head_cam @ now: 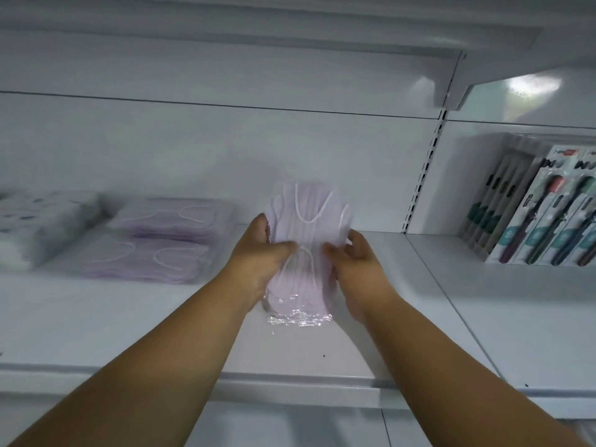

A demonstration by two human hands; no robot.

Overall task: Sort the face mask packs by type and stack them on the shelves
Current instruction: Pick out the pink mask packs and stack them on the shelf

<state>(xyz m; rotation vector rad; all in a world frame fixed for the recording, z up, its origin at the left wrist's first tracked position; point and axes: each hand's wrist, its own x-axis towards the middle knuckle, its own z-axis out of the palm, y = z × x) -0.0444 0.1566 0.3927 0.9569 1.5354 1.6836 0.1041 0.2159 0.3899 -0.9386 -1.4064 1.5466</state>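
Both hands, left [258, 253] and right [358, 262], held a clear-wrapped lilac face mask pack [303, 253] in a curled grip above the white shelf [403, 285].

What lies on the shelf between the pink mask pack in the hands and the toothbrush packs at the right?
In the head view, only bare white shelf and the slotted upright separate the held pink mask pack from the toothbrush packs.

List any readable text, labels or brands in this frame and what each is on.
None can be read.
Toothbrush packs at right: red logo and dark print along the top edge, too blurred to read.
Pink mask pack held by the left hand and right hand: no print visible.
Stacked pink mask packs on the shelf: no print visible.
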